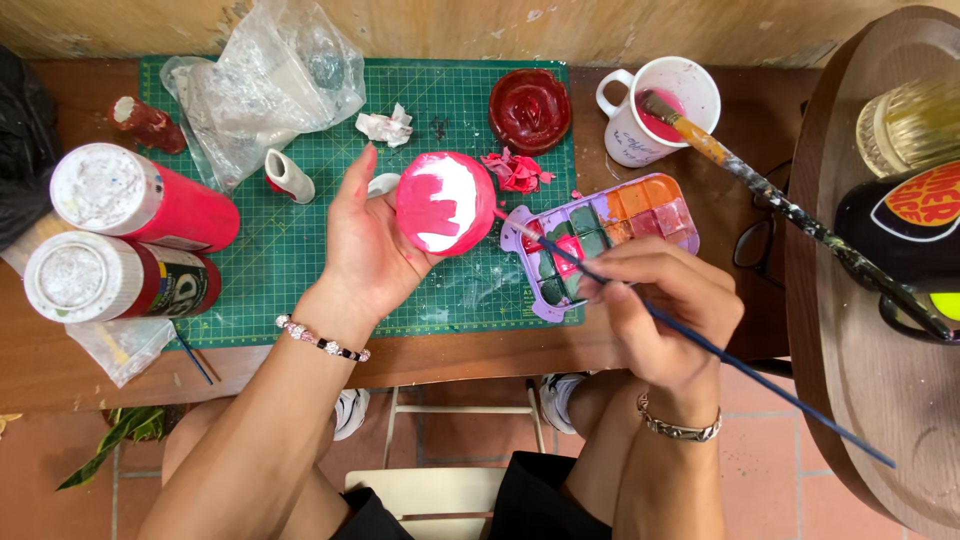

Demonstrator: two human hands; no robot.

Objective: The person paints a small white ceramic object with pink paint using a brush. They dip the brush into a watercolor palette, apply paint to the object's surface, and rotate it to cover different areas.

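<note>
**poster1:** Right hand (655, 300), lower middle of frame, has its fingers pinched shut around a thin blue brush (690, 335), tip dipped in the purple paint palette (600, 245). What's the left doing?

**poster2:** Left hand (365, 245) is palm up, fingers curled loosely around a round piece (445, 203), part pink, part white, dead centre over the green cutting mat (300, 260). Further out: two red paint bottles (125, 235) at left, a white mug (660, 110) with a bigger brush (790, 205) at upper right.
</note>
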